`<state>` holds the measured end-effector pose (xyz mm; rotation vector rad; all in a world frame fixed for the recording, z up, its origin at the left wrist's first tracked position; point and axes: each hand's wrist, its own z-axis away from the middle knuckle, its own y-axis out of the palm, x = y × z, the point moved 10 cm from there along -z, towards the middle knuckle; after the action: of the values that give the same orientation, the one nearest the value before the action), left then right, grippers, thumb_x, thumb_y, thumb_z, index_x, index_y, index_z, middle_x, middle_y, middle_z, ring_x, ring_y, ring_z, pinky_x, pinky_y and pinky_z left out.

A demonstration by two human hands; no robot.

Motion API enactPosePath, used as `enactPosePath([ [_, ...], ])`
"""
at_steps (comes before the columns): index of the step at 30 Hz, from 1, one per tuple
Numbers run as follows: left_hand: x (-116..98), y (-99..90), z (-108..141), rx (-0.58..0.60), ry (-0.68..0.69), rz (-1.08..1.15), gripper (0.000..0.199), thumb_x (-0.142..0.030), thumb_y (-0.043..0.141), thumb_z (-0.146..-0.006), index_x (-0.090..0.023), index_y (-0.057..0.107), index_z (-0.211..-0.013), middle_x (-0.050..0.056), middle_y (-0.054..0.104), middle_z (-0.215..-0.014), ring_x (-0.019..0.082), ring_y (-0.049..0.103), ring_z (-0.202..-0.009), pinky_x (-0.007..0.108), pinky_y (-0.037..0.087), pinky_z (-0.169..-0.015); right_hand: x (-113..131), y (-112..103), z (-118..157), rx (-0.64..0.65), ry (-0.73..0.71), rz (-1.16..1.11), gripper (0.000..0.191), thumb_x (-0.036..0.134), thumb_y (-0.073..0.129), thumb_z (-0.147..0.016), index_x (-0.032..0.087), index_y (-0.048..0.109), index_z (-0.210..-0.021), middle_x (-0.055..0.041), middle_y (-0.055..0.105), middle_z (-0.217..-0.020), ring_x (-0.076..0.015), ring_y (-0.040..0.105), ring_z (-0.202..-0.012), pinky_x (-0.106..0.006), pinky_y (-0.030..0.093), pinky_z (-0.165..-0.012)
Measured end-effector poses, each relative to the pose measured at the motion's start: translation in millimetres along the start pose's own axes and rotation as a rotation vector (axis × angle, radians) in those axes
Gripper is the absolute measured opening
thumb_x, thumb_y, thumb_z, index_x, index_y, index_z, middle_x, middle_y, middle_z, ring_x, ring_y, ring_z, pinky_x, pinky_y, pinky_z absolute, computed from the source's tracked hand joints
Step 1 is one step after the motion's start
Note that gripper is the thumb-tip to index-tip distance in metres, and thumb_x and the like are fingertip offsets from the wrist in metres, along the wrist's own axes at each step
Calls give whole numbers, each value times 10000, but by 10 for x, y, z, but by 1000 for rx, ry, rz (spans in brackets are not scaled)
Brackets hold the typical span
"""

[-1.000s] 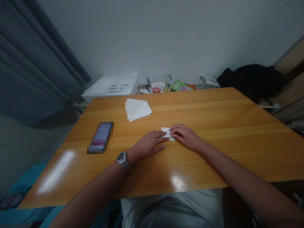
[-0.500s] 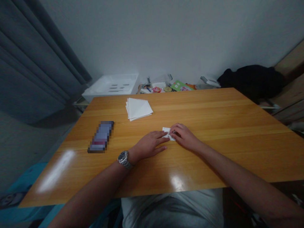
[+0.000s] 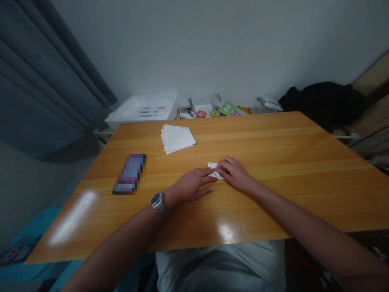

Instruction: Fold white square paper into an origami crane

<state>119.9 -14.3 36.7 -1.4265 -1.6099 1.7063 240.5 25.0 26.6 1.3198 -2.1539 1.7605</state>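
A small folded piece of white paper (image 3: pixel 212 165) lies on the wooden table, partly covered by my fingers. My left hand (image 3: pixel 192 185) rests flat, its fingers stretched out and their tips on the paper's left part. From the other side my right hand (image 3: pixel 238 176) has its fingers bent together at the paper's right edge, gripping it. The exact fold is hidden under the fingertips. A metal watch (image 3: pixel 159 202) sits on my left wrist.
A stack of white paper sheets (image 3: pixel 178 139) lies farther back on the table (image 3: pixel 279 154). To the left is a phone (image 3: pixel 130 174), blurred out. Behind the table stand a white plastic tray (image 3: pixel 146 107), a green booklet (image 3: pixel 231 109) and a dark cloth heap (image 3: pixel 322 103).
The fingers of my right hand have shifted very slightly on the small paper. My left hand stays nearly still, and the other things keep their places.
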Motion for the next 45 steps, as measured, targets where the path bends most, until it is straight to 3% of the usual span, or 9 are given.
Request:
enactPosePath([
  [16,46,-16,14,10,-67,60,517,-414,525,-996,-238,446,-1475,87,471,-1538,233,472,-1401,404,389,-1175,24,11,-18,-22,8,64,138,307,546,-991,233,661,-973,-79,624,-1019,-248,558,-977,-398,443,-870],
  [23,34,-8,17,54,-73,13,513,-427,497,-1005,-223,469,-1475,99,440,-1559,246,458,-1412,397,389,-1173,61,20,-24,-13,5,102,154,324,533,-1002,233,657,-982,-77,619,-1025,-250,548,-979,-397,436,-861],
  [29,23,-16,19,50,-82,-2,489,-409,484,-1007,-252,478,-1470,95,441,-1545,268,570,-1291,402,480,-1088,68,27,-28,-22,-1,116,137,308,531,-1000,230,642,-974,-80,618,-1023,-250,543,-972,-404,440,-862],
  [45,42,14,0,61,-98,-37,524,-404,481,-1007,-226,429,-1497,95,460,-1529,272,533,-1329,393,451,-1118,-32,-7,-9,-61,39,80,106,323,620,-949,235,617,-1009,-88,581,-1050,-275,530,-1008,-444,454,-908],
])
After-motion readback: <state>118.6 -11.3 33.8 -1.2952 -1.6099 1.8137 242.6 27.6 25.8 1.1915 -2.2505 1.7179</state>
